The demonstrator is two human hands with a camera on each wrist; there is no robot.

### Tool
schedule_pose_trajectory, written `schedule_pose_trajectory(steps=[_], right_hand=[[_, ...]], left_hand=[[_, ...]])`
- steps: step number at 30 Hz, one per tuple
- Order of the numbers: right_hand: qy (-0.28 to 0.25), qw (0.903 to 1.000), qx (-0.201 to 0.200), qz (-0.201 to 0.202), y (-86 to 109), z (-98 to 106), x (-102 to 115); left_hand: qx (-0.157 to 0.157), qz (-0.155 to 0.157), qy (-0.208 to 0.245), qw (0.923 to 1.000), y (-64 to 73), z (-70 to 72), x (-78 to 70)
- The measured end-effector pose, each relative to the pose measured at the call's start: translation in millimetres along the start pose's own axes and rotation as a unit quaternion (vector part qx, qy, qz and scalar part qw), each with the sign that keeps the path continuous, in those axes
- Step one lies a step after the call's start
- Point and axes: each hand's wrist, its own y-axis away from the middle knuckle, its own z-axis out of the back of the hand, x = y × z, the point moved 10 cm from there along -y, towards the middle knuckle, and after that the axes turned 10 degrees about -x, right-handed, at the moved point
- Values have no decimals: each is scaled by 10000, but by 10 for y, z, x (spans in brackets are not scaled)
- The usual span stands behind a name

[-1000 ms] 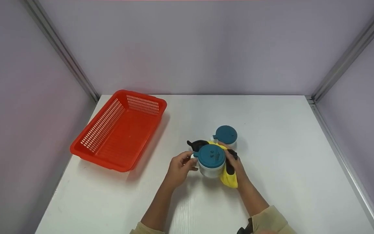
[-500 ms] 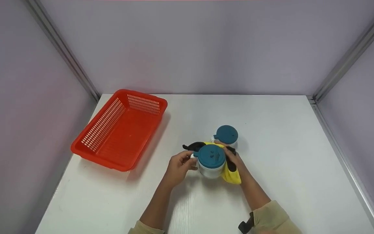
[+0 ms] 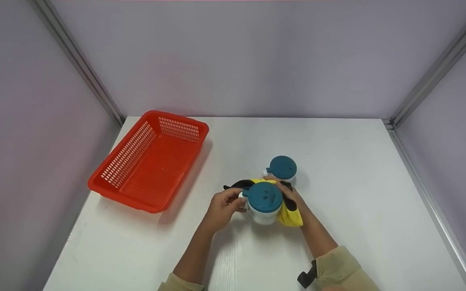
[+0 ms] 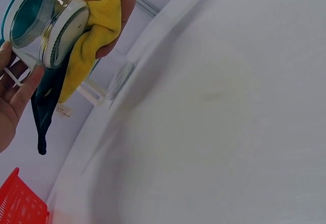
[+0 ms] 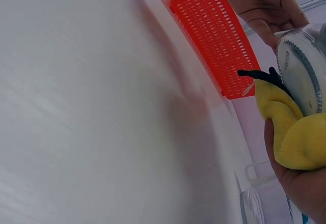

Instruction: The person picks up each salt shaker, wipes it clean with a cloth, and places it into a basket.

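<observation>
A glass jar [image 3: 264, 198] with a teal flip lid and a white side handle is lifted off the table, its ridged base [image 5: 301, 76] showing in the right wrist view. My left hand [image 3: 221, 210] pinches the handle between thumb and fingers. Round the jar's far right side, my right hand [image 3: 294, 197] holds a yellow and black cloth [image 4: 97, 15] against the glass. One dark end of the cloth [image 3: 241, 184] sticks out behind the jar to the left. Most of the right fingers are hidden behind jar and cloth.
A second teal-lidded jar [image 3: 282, 167] stands on the white table [image 3: 350, 173] just behind my right hand. To the left lies a red perforated basket [image 3: 130, 157] with nothing in it. Pale panels [image 3: 233, 56] enclose the back and sides.
The cloth has shifted around the jar: its black end reaches farther left and its yellow corner has moved up and right. The jar has moved slightly down. The left hand keeps its pinch.
</observation>
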Motion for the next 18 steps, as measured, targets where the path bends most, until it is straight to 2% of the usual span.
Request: schedule_pose_trajectory(steps=[3,7,15,18], right_hand=[[-76,10000,-20,-43,-8,-12,-4],[-81,9998,-128,98,-25,-24,10],[-298,9947,-971,131,-33,104,-109],[-117,9910,-1286,364,1,162,-142]], left_hand=[[-2,-24,-7,10000,-4,1,-5],[-91,-105,38,9999,-13,7,-21],[-501,-108,-14,9987,-11,27,19],[-773,-107,-66,9969,-13,57,23]])
